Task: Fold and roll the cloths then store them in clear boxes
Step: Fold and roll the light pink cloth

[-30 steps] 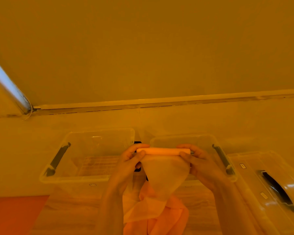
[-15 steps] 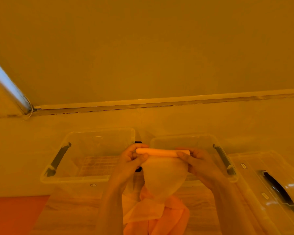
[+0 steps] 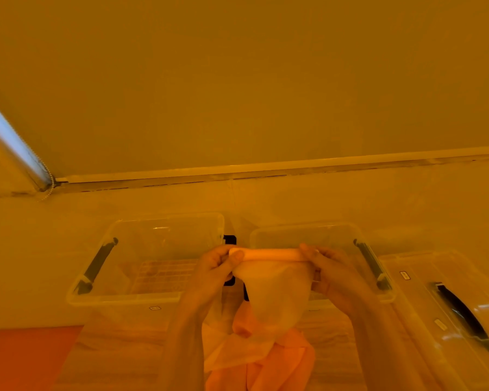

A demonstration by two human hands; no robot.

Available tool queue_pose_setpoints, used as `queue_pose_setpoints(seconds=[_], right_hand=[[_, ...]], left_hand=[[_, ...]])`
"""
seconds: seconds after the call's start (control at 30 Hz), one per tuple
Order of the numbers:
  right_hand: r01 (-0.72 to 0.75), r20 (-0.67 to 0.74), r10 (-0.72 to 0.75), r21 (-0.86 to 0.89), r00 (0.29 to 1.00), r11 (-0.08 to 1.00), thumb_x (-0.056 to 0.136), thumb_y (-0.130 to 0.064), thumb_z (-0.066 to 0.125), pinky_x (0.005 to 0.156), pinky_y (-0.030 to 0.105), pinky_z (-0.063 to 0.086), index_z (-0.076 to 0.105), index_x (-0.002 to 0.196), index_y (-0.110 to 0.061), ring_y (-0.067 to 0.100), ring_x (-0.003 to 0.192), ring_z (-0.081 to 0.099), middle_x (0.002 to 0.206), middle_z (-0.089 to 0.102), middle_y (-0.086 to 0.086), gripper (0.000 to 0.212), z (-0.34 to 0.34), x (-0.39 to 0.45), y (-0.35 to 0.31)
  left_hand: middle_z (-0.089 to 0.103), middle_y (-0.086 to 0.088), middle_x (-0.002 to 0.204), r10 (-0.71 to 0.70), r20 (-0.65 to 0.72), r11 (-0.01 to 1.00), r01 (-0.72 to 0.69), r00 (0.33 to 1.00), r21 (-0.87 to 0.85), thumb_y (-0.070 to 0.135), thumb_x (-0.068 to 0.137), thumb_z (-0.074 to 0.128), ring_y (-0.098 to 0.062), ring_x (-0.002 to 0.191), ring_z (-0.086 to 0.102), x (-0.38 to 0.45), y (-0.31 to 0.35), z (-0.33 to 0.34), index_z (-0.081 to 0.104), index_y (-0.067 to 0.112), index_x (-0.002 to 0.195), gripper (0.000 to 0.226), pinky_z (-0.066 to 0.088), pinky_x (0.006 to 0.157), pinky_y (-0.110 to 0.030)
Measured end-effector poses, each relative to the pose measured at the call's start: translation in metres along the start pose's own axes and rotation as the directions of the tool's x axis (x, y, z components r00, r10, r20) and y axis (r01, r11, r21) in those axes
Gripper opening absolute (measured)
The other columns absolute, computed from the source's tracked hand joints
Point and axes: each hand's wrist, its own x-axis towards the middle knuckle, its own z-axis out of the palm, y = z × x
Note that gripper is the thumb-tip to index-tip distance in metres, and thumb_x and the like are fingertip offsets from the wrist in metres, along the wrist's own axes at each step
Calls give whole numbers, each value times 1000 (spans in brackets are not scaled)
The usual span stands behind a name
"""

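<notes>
Holding one pale cloth (image 3: pixel 277 292) up in the air, a person's two hands grip the ends of its rolled top edge. The left hand (image 3: pixel 218 266) pinches the left end of the roll between thumb and curled fingers; the right hand (image 3: pixel 331 269) curls round the right end in the same way. The rest of that cloth hangs down loose from the roll in a narrowing sheet. Beneath it, low in view, lies a heap of orange cloths (image 3: pixel 280 362); how many are in the heap I cannot tell. Behind the hands stand two open clear boxes side by side on a pale surface (image 3: pixel 26 263): the left box (image 3: pixel 141 297) with a dark handle on its left end, the right box (image 3: pixel 308 230) with a dark handle on its right end. The raised roll hangs in front of the gap between them. At far right sits one clear lid (image 3: pixel 424 303) with a dark handle on top. Everything is bathed in amber light.
</notes>
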Motion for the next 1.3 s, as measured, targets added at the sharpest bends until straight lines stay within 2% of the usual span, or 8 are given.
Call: queue_pose_setpoints(seconds=[0.1, 0.2, 0.53, 0.7, 0.8, 0.93, 1.13, 1.3], right_hand=[[-20, 1, 20, 34, 1000, 999, 84, -21, 65, 74, 43, 53, 68, 99, -6, 25, 85, 64, 90, 68, 11, 21, 2, -1, -1], [-35, 24, 35, 33, 999, 999, 86, -18, 63, 71, 41, 54, 67, 100, -5, 24, 82, 64, 90, 68, 11, 20, 2, -1, -1], [-14, 28, 16, -95, 999, 995, 84, -16, 65, 67, 37, 54, 69, 93, -13, 22, 81, 64, 87, 68, 5, 11, -1, -8, -4], [-29, 59, 30, -29, 998, 999, 83, -10, 64, 69, 35, 53, 68, 101, -13, 21, 82, 65, 89, 71, 7, 19, 1, -9, -4], [-12, 108, 13, -10, 994, 1000, 84, -9, 61, 67, 31, 55, 69, 101, -13, 19, 82, 68, 90, 73, 6, 19, 3, -10, -6], [15, 105, -15, 3, 994, 1000, 84, -3, 61, 64, 29, 56, 67, 98, -14, 18, 79, 68, 86, 73, 3, 19, 0, -12, -7], [23, 114, -16, -63, 993, 998, 81, -4, 65, 72, 34, 57, 66, 105, -13, 22, 88, 68, 95, 70, 6, 26, -6, -13, -9], [36, 126, -7, -227, 992, 973, 85, -11, 64, 68, 30, 57, 64, 109, -13, 20, 89, 66, 103, 67, 9, 24, -8, -14, -8]], left_hand=[[61, -18, 89, 18, 1, 1000, -18, 1000, -7, 31, 88, 57, -25, 75, 53, -1, 2, 2, 72, 32, 93, 16, 41, 69, -39], [66, -10, 92, 18, -29, 999, -19, 999, -29, 29, 90, 55, -23, 76, 61, -2, 2, 2, 70, 28, 99, 18, 49, 65, -33], [68, -9, 99, -7, -60, 996, 1, 998, -90, 29, 85, 59, -26, 87, 63, -3, 0, 0, 72, 26, 98, 18, 51, 76, -39], [68, -4, 99, -38, -156, 983, 9, 987, -181, 33, 91, 51, -16, 84, 62, -2, 3, 9, 71, 17, 98, 26, 51, 63, -24], [66, -7, 108, -73, -130, 969, 39, 989, -244, 29, 93, 51, -18, 96, 63, 0, 7, 12, 69, 19, 103, 23, 51, 79, -33], [63, 4, 94, -75, -108, 990, 61, 991, -130, 33, 95, 48, -10, 86, 60, -3, 9, 11, 63, 31, 89, 16, 49, 77, -27], [59, -13, 89, -27, -59, 1000, 27, 998, 6, 35, 95, 47, -22, 82, 56, -6, 6, 3, 66, 7, 99, 34, 42, 71, -29], [61, -11, 86, -32, -45, 999, 33, 998, 20, 33, 94, 49, -20, 79, 57, -7, 5, 3, 67, 8, 95, 30, 45, 72, -31]])
